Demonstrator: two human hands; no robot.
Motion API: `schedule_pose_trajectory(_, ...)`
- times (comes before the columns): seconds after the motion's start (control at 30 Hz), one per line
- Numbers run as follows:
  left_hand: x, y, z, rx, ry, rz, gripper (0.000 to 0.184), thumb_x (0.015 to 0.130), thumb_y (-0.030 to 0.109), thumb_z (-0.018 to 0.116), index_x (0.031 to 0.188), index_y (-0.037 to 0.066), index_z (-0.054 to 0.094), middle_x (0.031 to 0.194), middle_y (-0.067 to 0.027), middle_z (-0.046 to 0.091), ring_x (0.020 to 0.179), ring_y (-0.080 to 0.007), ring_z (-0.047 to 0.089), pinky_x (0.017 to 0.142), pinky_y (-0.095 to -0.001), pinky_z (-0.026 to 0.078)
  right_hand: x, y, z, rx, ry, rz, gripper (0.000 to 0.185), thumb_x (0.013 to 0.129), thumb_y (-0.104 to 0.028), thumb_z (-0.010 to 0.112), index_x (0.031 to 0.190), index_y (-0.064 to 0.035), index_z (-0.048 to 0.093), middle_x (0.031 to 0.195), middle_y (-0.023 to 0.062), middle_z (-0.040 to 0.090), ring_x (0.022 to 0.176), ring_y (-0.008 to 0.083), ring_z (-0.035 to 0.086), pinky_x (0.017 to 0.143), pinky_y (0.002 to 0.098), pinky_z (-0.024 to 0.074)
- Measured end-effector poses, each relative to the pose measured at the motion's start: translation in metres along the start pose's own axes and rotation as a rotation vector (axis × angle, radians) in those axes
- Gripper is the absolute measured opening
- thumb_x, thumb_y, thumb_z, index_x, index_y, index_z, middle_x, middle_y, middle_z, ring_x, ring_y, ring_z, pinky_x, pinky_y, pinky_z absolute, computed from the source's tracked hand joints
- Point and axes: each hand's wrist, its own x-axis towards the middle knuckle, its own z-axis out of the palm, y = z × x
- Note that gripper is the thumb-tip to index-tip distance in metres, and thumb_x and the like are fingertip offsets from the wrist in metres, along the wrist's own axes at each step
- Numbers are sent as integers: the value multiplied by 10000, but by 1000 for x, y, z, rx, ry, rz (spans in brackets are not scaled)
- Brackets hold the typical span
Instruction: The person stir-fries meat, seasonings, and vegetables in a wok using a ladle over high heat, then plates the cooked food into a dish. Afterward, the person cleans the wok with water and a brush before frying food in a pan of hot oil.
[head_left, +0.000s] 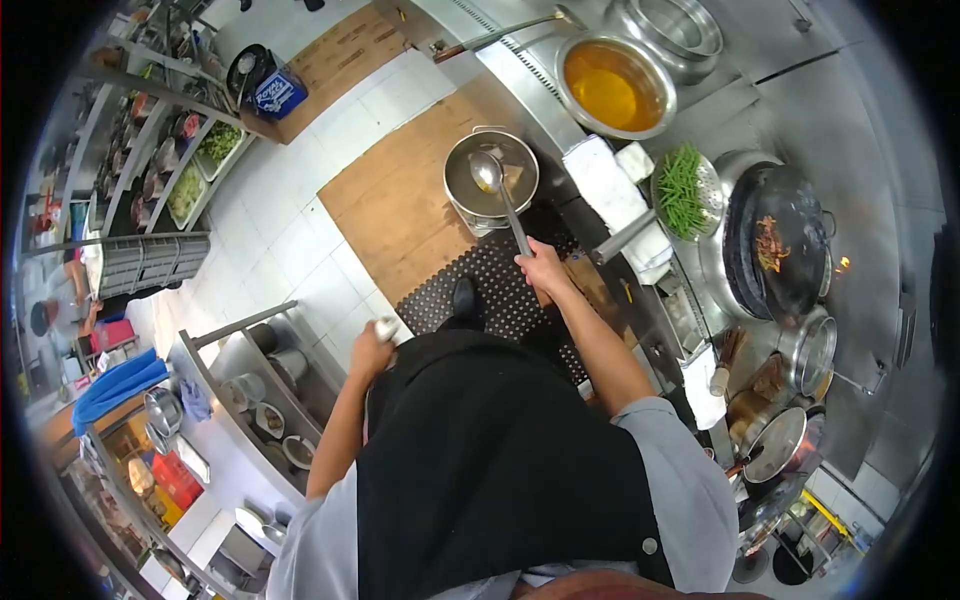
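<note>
1. Here's the right hand [541, 268], out in front and to the right of the body, fingers wrapped firmly round the handle of a metal ladle [487, 172].
2. The right forearm runs far and slightly left from the grey sleeve [668, 470], elbow bent, and the ladle carries that line on toward the far left.
3. And there's the ladle's bowl, showing over the open mouth of a metal pot [459, 192]; whether it touches anything inside, I cannot tell.
4. Over to the left hand [371, 353]: it's low beside the apron [490, 450], well apart from the pot, fingers curled in around a small white item [385, 327] that pokes out at the far side; what that is, I cannot make out.
5. The left arm comes forward with a bend at the elbow, nearer the body than the right.
6. Right of the pot, up on the cooking counter, sits a strainer of green vegetables [681, 190], with a dark wok [797, 200] just beyond, farther right.
</note>
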Motion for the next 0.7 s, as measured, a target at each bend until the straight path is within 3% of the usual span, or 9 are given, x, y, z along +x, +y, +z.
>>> schedule_pose_trajectory(0.07,-32,-58,-10,32,52,-65,547,787,211,765,1250,15,550,1056,-305,708,1038,-474,677,892,-536,538,9,2,9,5,-8,15,565,913,-103,669,1459,-35,542,716,61,638,534,142,583,481,317,496)
schedule_pose_trajectory(0.2,-67,-124,-3,23,110,-206,553,767,231,801,1236,30,589,1074,-263,723,1037,-445,688,898,-510,543,24,10,18,39,31,48,601,910,-103,685,1486,-44,523,757,76,661,531,149,588,482,316,497)
schedule_pose_trajectory(0.3,-54,-127,13,32,85,-209,556,767,251,815,1243,44,615,1081,-247,728,1049,-431,688,910,-493,543,24,8,15,-5,39,70,511,918,-89,673,1416,-36,577,743,63,644,515,142,572,467,317,484)
schedule_pose_trajectory(0.4,-34,-79,15,-7,88,-119,588,775,283,828,1267,42,617,1085,-249,728,1073,-427,683,929,-486,540,-4,-2,8,190,16,65,347,942,-103,662,1282,-36,642,704,37,601,484,131,541,447,315,461)
schedule_pose_trajectory(0.47,-18,-35,11,-179,98,-29,601,772,292,835,1261,22,611,1088,-249,728,1071,-435,680,932,-489,538,-42,-19,-11,525,-85,128,215,991,-136,617,1193,-61,624,710,9,557,487,115,521,432,297,433)
schedule_pose_trajectory(0.57,9,29,17,-45,44,75,634,771,295,835,1285,17,589,1088,-262,724,1060,-451,680,925,-498,542,-118,-53,-50,787,-175,82,215,1041,-172,558,1244,-100,562,754,-1,552,513,107,521,435,281,424)
schedule_pose_trajectory(0.67,33,88,33,18,120,429,683,765,303,833,1317,11,557,1080,-280,719,1030,-459,692,891,-515,555,-188,-57,-102,1099,-300,6,247,1065,-190,521,1303,-127,499,786,-4,550,539,101,525,441,273,419)
schedule_pose_trajectory(0.7,19,133,24,100,75,344,625,761,296,833,1272,22,602,1067,-256,731,1013,-440,702,885,-510,556,-215,-57,-119,1137,-286,-33,269,1083,-191,494,1341,-119,515,786,5,525,540,101,503,453,258,403)
